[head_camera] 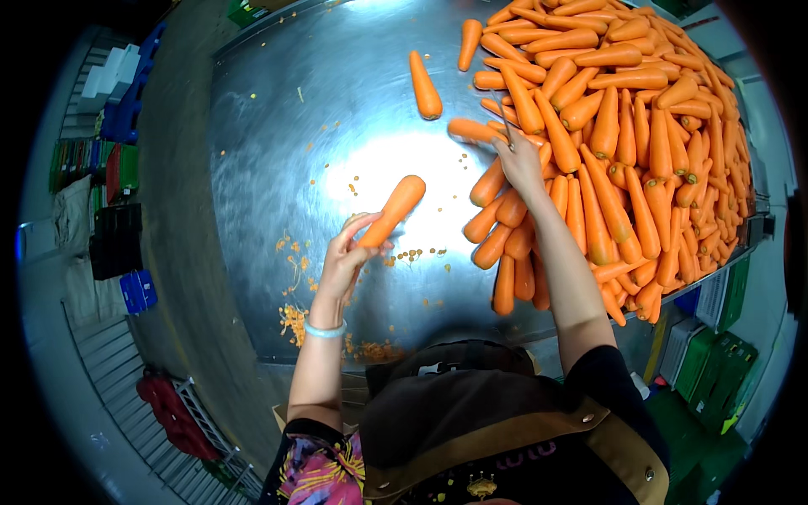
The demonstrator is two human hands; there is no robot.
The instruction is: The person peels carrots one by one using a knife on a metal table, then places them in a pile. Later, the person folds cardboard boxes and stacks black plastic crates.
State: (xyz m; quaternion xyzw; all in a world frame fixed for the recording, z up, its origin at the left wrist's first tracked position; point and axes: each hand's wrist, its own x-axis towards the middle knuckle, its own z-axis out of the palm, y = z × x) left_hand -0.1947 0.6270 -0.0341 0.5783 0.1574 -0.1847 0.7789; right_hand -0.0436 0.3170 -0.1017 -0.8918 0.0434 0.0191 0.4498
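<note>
My left hand point(353, 252) grips the lower end of a large orange carrot point(399, 205) above the metal table point(252, 158). Over the near edge of the carrot pile point(606, 126), my right hand point(521, 158) holds a thin-bladed knife point(507, 120), its blade pointing away from me. Another carrot point(470, 129) lies at the fingers of that hand, slightly blurred; whether they hold it, I cannot tell. One loose carrot point(426, 88) rests farther off on the metal, and a second point(469, 44) lies beside the pile.
Cut carrot ends point(410, 255) and orange scraps point(293, 322) are scattered over the near part of the table. Green crates point(719, 379) stand below at the right. Across the floor at the left are a black crate point(117, 243), a blue container point(137, 291) and white boxes point(110, 76).
</note>
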